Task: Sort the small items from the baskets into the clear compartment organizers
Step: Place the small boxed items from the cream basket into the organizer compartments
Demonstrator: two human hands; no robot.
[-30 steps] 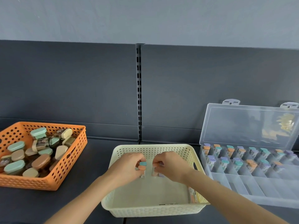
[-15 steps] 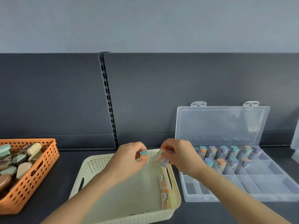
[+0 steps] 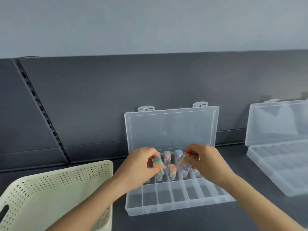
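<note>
nearby, cream basket (image 3: 66, 170) left of open organizer (image 3: 166, 197), 2nd organizer (image 3: 280, 165) right.

Soft, even, fairly bright light leaves only faint shadows on the dark counter (image 3: 191, 222). Motion blur smears the left hand (image 3: 140, 165), the right hand (image 3: 205, 162) and the small items (image 3: 156, 163) they hold. Wide-angle distortion slants the slotted rail (image 3: 41, 110) at left; the organizer (image 3: 280, 147) at the right edge looks soft.

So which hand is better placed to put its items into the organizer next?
Probably the left hand: it holds upright items right over the organizer slots. The right hand holds tilted items, which likely need turning first.
</note>
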